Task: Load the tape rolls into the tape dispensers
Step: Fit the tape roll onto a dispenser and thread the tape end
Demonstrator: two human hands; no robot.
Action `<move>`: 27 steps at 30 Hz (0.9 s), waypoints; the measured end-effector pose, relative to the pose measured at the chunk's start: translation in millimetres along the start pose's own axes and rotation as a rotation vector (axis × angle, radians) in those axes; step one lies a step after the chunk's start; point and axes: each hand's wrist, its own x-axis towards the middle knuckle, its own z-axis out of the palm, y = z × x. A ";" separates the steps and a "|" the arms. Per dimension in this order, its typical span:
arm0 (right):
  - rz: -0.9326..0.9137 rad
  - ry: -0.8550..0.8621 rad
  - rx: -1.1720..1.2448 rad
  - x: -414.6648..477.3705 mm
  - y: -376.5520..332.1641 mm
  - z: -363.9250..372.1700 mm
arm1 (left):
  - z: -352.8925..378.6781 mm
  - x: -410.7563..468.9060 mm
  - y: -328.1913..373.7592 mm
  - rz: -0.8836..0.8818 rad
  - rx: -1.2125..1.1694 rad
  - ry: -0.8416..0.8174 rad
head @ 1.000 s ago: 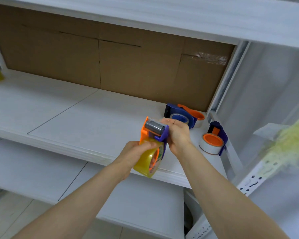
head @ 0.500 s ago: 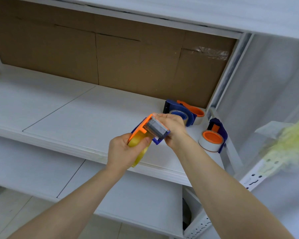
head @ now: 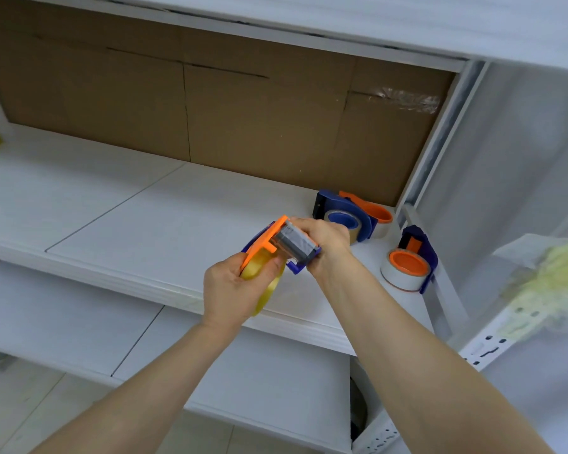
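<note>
Held item: tape dispenser (head: 277, 245), orange and blue frame, grey roller at top, in the air above the white shelf (head: 164, 221) front edge. My left hand (head: 233, 290) clasps its yellow tape roll (head: 263, 280); my right hand (head: 322, 244) pinches the roller end. Two loaded dispensers (head: 348, 214) (head: 410, 263) lie on the shelf behind, right.

The left hand (head: 233, 290) covers most of the yellow tape roll (head: 265, 291), and the right hand (head: 325, 245) hides the dispenser's (head: 277, 244) far end. A blurred yellow-green thing (head: 545, 290) at right is unidentifiable.
</note>
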 end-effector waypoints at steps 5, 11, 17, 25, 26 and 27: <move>0.115 -0.048 0.081 10.7 30.5 -19.4 | 0.7 10.8 15.0 0.101 -0.039 -0.115; 0.060 -0.098 -0.047 19.0 24.0 -19.8 | -23.4 38.7 2.1 -0.126 -0.193 0.127; 0.097 -0.380 -0.335 2.2 48.0 8.7 | -65.2 60.2 -8.2 -0.135 -0.160 0.345; -0.047 -0.604 -0.729 3.0 98.6 54.6 | -95.8 53.9 -14.5 -0.166 -0.153 0.447; -0.074 -0.611 -0.767 3.9 103.2 60.3 | -96.7 53.9 -14.6 -0.162 -0.159 0.456; -0.105 -0.619 -0.808 5.2 107.5 65.6 | -97.9 53.9 -14.3 -0.159 -0.164 0.461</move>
